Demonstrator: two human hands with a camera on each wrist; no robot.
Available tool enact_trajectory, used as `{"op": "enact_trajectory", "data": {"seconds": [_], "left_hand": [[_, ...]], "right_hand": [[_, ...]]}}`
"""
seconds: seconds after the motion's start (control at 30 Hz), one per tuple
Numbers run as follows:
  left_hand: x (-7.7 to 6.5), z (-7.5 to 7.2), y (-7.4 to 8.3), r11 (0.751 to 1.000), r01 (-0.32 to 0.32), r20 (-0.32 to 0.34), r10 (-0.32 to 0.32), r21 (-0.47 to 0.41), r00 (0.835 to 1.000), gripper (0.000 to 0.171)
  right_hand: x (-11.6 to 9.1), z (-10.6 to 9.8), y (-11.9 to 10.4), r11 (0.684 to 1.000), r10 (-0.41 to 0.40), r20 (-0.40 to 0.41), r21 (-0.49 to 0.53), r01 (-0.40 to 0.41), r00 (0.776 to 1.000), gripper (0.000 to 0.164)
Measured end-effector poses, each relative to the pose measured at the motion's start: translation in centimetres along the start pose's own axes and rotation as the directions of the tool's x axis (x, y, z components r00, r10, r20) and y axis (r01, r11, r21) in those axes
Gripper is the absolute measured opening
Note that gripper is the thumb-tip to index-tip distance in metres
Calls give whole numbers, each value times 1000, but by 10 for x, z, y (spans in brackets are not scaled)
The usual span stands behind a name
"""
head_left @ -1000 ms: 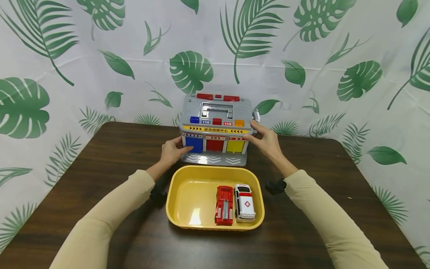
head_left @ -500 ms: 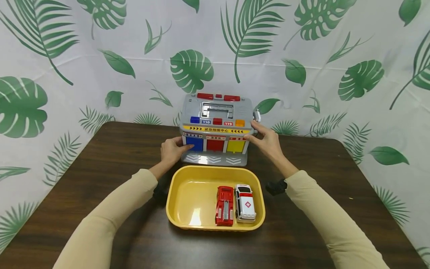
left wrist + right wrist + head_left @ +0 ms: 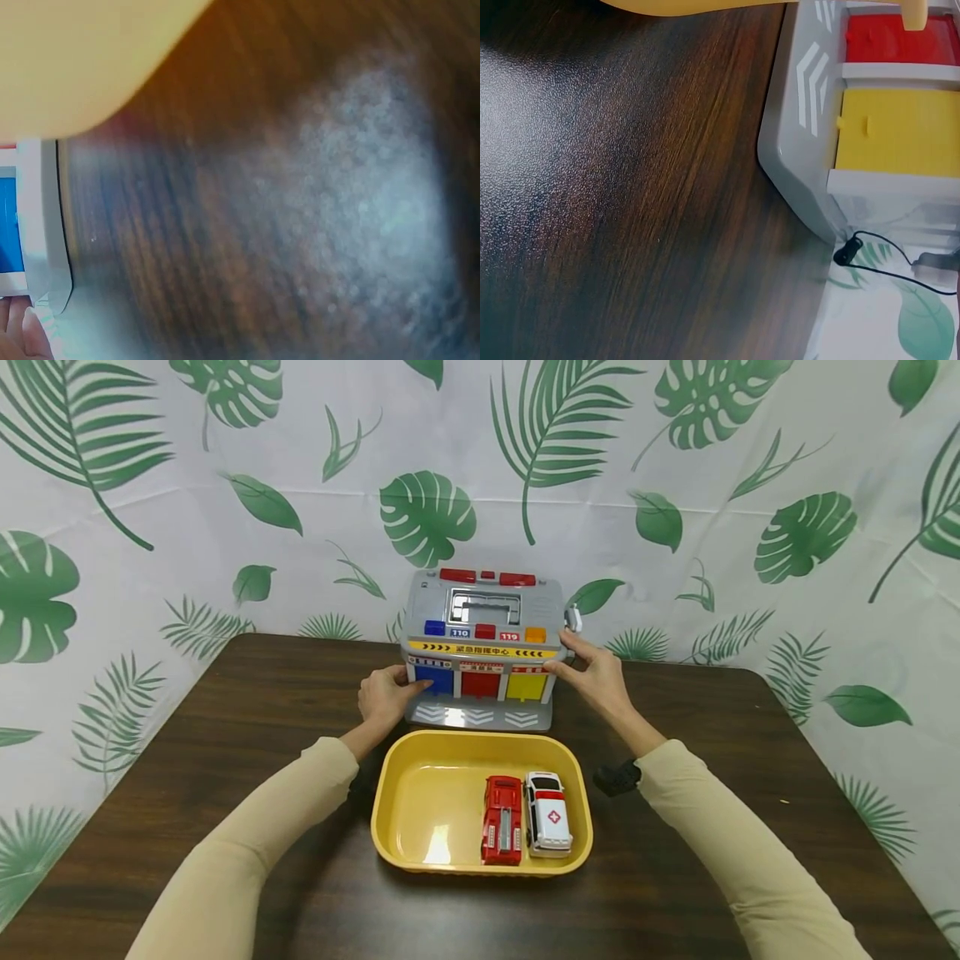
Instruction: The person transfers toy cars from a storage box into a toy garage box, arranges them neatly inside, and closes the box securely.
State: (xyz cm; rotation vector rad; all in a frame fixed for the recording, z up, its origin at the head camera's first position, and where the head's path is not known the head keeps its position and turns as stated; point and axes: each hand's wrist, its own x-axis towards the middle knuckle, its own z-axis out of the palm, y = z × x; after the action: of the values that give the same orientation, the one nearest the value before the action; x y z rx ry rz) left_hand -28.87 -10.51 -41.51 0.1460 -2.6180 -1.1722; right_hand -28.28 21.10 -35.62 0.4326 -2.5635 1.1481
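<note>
A grey toy garage (image 3: 483,647) with blue, red and yellow doors stands upright towards the back of the table. My left hand (image 3: 382,695) grips its left side, the thumb in front of the blue door (image 3: 433,681) and the other fingers largely hidden beside the wall. At the opposite end, my right hand (image 3: 600,681) holds the upper right edge between thumb and forefinger. In the right wrist view, the yellow door (image 3: 896,131) looks shut, and a thin black cord (image 3: 877,270) hangs by that side.
In front of the garage sits a yellow tray (image 3: 401,857) on the dark wooden table (image 3: 300,893). It holds a red toy fire engine (image 3: 502,822) and a white toy ambulance (image 3: 548,818). A leaf-patterned cloth (image 3: 480,435) hangs behind.
My left forearm has shifted slightly right and inward. Both hands keep their places on the toy garage, and the tray and the cars have not moved.
</note>
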Motion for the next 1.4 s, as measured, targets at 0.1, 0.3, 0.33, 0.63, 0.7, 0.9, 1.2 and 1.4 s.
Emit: {"op": "enact_trajectory", "data": {"seconds": [0.1,0.3,0.33,0.63,0.7,0.9,1.2,1.4], "left_hand": [[-1,-1,0,1000,0,1,0,5,1000,38],[-3,-5,0,1000,0,50,0,-1,999,40],[-3,-5,0,1000,-2,63,2,0,998,40],[-11,-18,0,988,5,206,28,-157,978,55],[-13,-23,-1,984,13,199,24,-179,980,60],[-18,-41,-1,972,-15,89,37,-233,995,63],[-21,-59,19,913,-202,-63,193,-354,979,58],[-27,-56,41,863,-325,-51,332,-387,942,55]], "right_hand": [[0,0,0,1000,0,3,10,0,1000,65],[0,2,1,1000,-5,2,-1,5,1000,66],[-1,3,1,1000,-2,3,0,2,1000,66],[-3,5,2,1000,5,1,-5,-5,1000,67],[-3,5,2,1000,5,1,-7,-5,1000,66],[-3,3,2,1000,5,-1,-14,-5,1000,66],[-1,1,2,1000,2,0,-7,-2,1000,65],[-1,0,1,1000,13,3,-3,-13,1000,66]]}}
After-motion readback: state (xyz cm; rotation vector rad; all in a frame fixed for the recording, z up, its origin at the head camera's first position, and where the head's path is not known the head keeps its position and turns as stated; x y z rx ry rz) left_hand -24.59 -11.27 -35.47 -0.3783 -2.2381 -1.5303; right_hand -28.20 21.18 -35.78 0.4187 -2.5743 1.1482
